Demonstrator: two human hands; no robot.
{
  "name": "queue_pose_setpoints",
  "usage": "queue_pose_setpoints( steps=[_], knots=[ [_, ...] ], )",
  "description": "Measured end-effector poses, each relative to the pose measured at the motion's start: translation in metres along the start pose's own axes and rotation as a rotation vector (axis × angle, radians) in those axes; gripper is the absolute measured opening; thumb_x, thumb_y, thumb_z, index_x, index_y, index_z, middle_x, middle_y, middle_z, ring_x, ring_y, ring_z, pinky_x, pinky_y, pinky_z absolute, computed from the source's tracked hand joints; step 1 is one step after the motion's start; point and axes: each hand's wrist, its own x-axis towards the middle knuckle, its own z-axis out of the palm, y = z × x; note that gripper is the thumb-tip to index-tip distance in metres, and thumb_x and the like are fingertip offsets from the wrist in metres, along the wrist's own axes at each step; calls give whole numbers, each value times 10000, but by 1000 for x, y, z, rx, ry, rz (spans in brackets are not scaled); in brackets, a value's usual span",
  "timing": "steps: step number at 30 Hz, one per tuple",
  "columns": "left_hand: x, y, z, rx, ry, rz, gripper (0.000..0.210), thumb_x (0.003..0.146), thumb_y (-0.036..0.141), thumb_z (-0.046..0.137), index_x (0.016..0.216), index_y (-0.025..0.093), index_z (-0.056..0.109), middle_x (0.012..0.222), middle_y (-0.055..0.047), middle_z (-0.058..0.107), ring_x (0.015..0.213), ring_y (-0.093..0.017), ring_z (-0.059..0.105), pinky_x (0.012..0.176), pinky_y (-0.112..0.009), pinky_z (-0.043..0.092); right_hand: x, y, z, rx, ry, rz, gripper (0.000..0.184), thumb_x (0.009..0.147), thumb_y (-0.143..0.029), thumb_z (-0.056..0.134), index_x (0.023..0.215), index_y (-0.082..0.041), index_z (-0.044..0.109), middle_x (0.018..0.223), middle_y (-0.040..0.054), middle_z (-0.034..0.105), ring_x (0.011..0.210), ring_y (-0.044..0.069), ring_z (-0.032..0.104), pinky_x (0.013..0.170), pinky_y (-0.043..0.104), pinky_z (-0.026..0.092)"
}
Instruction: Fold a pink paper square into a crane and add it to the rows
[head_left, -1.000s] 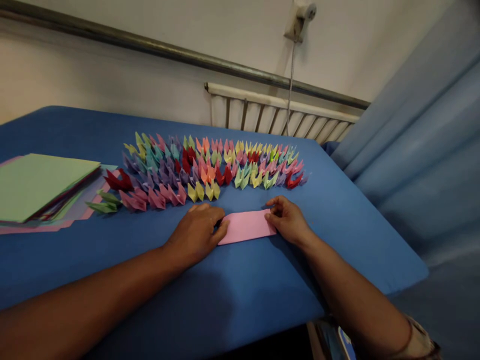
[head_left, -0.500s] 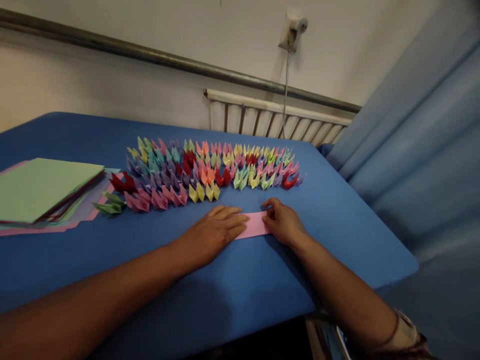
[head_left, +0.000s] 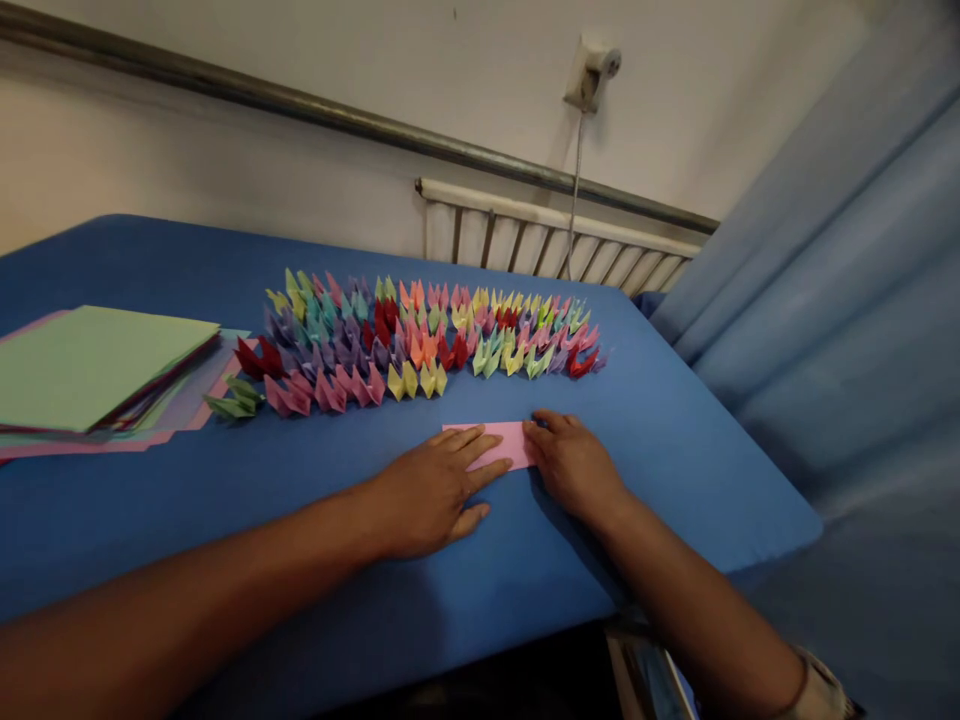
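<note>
A pink strip of folded paper (head_left: pixel 514 443) lies flat on the blue tabletop, its long side running left to right. Across its left part rests my left hand (head_left: pixel 431 497), palm down with the fingers spread and the thumb off the near edge. My right hand (head_left: pixel 576 462) is at the strip's right end, fingers curled and the fingertips pressed together on the paper. Part of the strip is hidden under both hands. Beyond them stand rows of small folded paper cranes (head_left: pixel 424 350) in many colours.
On the left lies a stack of coloured paper sheets (head_left: pixel 112 365), light green on top. The blue table (head_left: pixel 322 590) reaches back toward a wall with a metal rail (head_left: pixel 315 105), a radiator (head_left: pixel 517 205) and a plugged socket (head_left: pixel 589 75). A blue curtain (head_left: pixel 847 330) hangs on the right.
My left hand's fingers have spread apart and its thumb has moved toward me, baring the strip's far left corner. My right hand stays at the right end. The view has shifted slightly.
</note>
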Motion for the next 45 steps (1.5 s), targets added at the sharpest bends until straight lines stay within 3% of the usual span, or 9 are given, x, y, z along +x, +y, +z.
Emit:
queue_pose_setpoints(
  steps=[5, 8, 13, 19, 26, 29, 32, 40, 45],
  knots=[
    [0, 1, 3, -9, 13, 5, 589, 901, 409, 565, 1448, 221, 452, 1541, -173, 381, 1428, -359, 334, 1153, -529, 274, -19, -26, 6, 23, 23, -127, 444, 1005, -275, 362, 1410, -156, 504, 1534, 105, 419, 1412, 313, 347, 1118, 508, 322],
    [-1, 3, 4, -6, 4, -16, 600, 903, 444, 551, 1454, 232, 439, 1553, -157, 367, 1437, -352, 316, 1157, -519, 260, -31, -33, 13, 120, 3, -122, 524, 985, -325, 424, 1451, -88, 435, 1515, 165, 430, 1379, 285, 412, 1136, 464, 339],
    [-1, 3, 3, -21, -53, -29, 637, 919, 467, 522, 1492, 229, 382, 1589, -167, 279, 1466, -348, 250, 1171, -510, 217, -48, -24, 11, 140, -19, -126, 624, 977, -435, 441, 1482, -73, 384, 1541, 197, 373, 1423, 314, 352, 1135, 498, 339],
    [-1, 1, 2, -34, -52, -22, 619, 909, 461, 545, 1480, 263, 408, 1597, -150, 272, 1464, -359, 251, 1170, -525, 210, -60, -12, 0, -1, -30, -48, 554, 977, -451, 448, 1428, -132, 485, 1512, 119, 449, 1422, 327, 341, 1127, 509, 315],
    [0, 1, 2, -5, -48, -22, 621, 909, 460, 539, 1480, 252, 409, 1594, -162, 272, 1453, -377, 268, 1156, -539, 238, -39, -21, -6, -5, 138, 109, 419, 975, -312, 447, 1288, -74, 592, 1462, 214, 475, 1374, 364, 395, 1099, 533, 315],
    [0, 1, 1, 3, -35, -5, 630, 906, 461, 543, 1455, 171, 441, 1570, -200, 307, 1459, -365, 259, 1167, -518, 228, -12, -33, 3, 279, 190, -73, 332, 984, -235, 396, 1236, -150, 596, 1341, 156, 572, 1247, 245, 524, 1025, 401, 424],
    [-3, 1, -2, 5, -26, 5, 636, 898, 455, 558, 1445, 151, 450, 1562, -207, 321, 1461, -348, 264, 1174, -492, 219, 10, -36, 17, 417, 156, 64, 165, 923, -153, 452, 954, -164, 614, 942, 93, 650, 877, 201, 616, 805, 339, 498],
    [-36, -1, -25, 110, -73, -102, 530, 786, 389, 664, 1270, 175, 646, 1482, -159, 477, 1389, -395, 371, 1126, -523, 232, 10, -26, 32, 548, 186, -1, 17, 887, -182, 535, 891, -187, 551, 877, 41, 582, 781, 167, 563, 745, 305, 455],
    [-49, -2, -40, 187, -140, -180, 412, 775, 350, 665, 1125, 142, 722, 1267, -176, 656, 1262, -426, 497, 1037, -576, 323, 10, -28, 30, 549, 149, 23, 106, 857, -244, 632, 907, -185, 560, 853, 25, 568, 744, 159, 546, 699, 287, 445]
  ],
)
